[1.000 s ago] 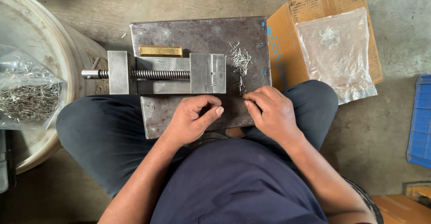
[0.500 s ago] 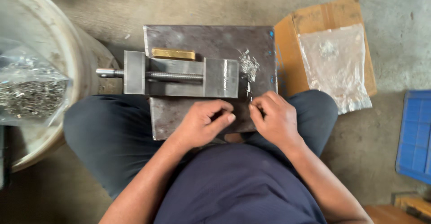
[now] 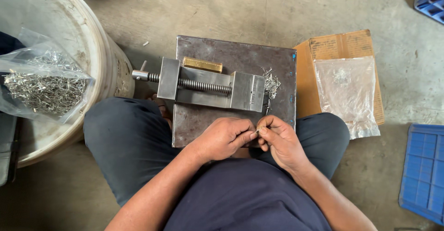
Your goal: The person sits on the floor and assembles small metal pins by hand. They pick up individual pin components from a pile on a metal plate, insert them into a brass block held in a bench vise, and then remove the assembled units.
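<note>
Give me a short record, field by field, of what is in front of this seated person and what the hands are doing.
Surface: dark square steel plate on the concrete floor
On plate: grey metal vise with threaded screw; small brass bar behind it; loose pile of thin metal pins beside the vise
Left hand: fingertips pinched, meeting the right hand
Right hand: pinching a tiny metal piece, too small to identify
Left side: white plastic bucket, clear bag of metal pins
Right side: flat cardboard box under a clear plastic bag; blue plastic crate
</note>
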